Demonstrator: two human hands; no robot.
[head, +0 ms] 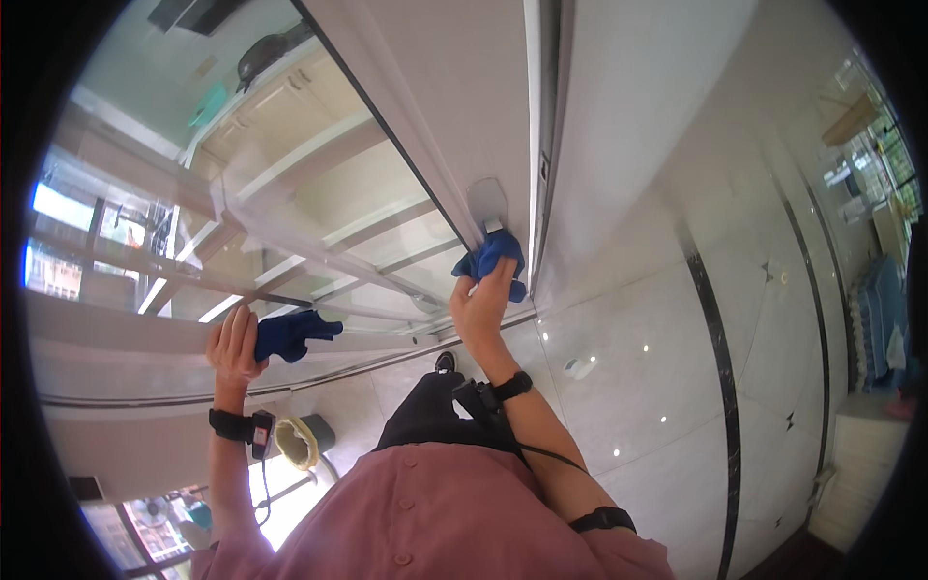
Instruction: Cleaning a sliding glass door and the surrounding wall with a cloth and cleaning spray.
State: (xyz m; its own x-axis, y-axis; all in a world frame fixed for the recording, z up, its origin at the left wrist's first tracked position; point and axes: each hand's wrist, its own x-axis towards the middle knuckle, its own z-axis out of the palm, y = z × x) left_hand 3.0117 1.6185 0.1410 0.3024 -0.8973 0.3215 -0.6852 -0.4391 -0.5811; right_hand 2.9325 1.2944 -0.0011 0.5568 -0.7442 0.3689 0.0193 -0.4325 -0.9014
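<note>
My left hand is closed around a dark blue cloth, with its fingers against the white frame of a glazed door. The loose end of that cloth sticks out to the right. A second blue cloth is bunched in my right hand. It presses around the lower part of a door handle on a white door stile. The cloth hides part of the handle. Large glass panes lie between the two frames.
Below my left forearm stands a waste bin with a pale liner. A white wall rises right of the stile. The tiled floor has dark stripes. Blue fabric lies at the far right, above a white cabinet.
</note>
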